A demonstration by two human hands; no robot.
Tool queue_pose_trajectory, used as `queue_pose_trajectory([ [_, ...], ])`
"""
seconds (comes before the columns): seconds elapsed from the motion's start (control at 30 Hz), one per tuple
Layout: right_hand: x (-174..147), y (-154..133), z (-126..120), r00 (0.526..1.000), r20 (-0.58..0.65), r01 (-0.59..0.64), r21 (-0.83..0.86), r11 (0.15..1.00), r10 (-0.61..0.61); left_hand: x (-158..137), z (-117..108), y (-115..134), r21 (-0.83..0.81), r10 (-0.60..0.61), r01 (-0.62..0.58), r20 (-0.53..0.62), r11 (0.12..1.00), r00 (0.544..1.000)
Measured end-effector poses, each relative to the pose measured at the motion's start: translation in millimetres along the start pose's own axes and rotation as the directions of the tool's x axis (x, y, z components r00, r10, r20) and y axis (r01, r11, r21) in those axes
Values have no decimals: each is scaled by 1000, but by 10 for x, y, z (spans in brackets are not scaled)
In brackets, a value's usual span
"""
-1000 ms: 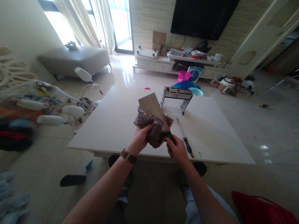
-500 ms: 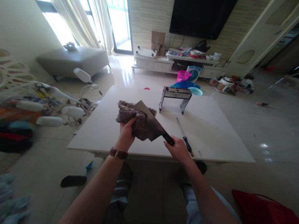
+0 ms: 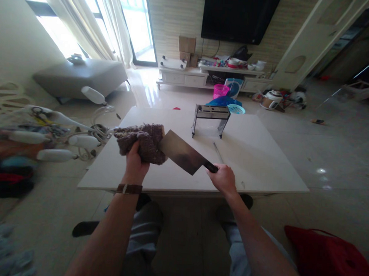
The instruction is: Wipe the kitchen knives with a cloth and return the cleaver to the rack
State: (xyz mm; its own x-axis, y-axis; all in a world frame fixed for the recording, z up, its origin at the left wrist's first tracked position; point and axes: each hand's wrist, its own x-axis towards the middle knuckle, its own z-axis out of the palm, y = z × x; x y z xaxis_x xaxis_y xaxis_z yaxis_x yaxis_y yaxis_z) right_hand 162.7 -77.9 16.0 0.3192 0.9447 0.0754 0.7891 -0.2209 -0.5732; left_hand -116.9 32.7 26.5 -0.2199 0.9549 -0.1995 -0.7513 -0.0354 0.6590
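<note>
My left hand (image 3: 136, 164) is closed on a fuzzy brown-purple cloth (image 3: 143, 144), thumb pressed on its near face. The cloth is bunched and held up above the white table (image 3: 257, 167). In my right hand (image 3: 222, 178) is the black handle of a cleaver (image 3: 183, 152), fingers wrapped round it. Its broad grey blade points up and left, with its far end right at the cloth's right edge; whether they touch I cannot tell. Behind my right hand lies a screwdriver (image 3: 217, 151), its shaft showing and its handle hidden by the hand.
A black and silver frame-like device (image 3: 211, 112) stands at the table's far side. Beyond it are a light-blue basket (image 3: 236, 109) and a pink basket (image 3: 220, 91). White lamp arms (image 3: 84, 141) and cables lie left of the table. A red bag (image 3: 327, 255) rests on the floor at right.
My left hand and the cloth have moved left, off the blade, which lay across the cloth before. The cleaver's whole blade face now shows. The head view has shifted slightly.
</note>
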Motion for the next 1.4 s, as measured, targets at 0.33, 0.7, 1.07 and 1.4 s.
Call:
queue_pose_trajectory([
  [0.33,71,-68,99,991,-126,-8,324,946,52,-463,246,-474,122,-204,191,105,974,973],
  [0.7,17,-104,142,992,-121,-21,176,984,43,-849,390,-906,324,-195,137,153,936,969],
  [1.07,-40,-171,122,996,-85,9,46,999,-5,-879,437,-932,322,-132,136,-35,937,991],
  [1.4,-12,-138,82,999,-46,22,-62,998,-25,-677,389,-745,263,-103,125,-94,957,990],
])
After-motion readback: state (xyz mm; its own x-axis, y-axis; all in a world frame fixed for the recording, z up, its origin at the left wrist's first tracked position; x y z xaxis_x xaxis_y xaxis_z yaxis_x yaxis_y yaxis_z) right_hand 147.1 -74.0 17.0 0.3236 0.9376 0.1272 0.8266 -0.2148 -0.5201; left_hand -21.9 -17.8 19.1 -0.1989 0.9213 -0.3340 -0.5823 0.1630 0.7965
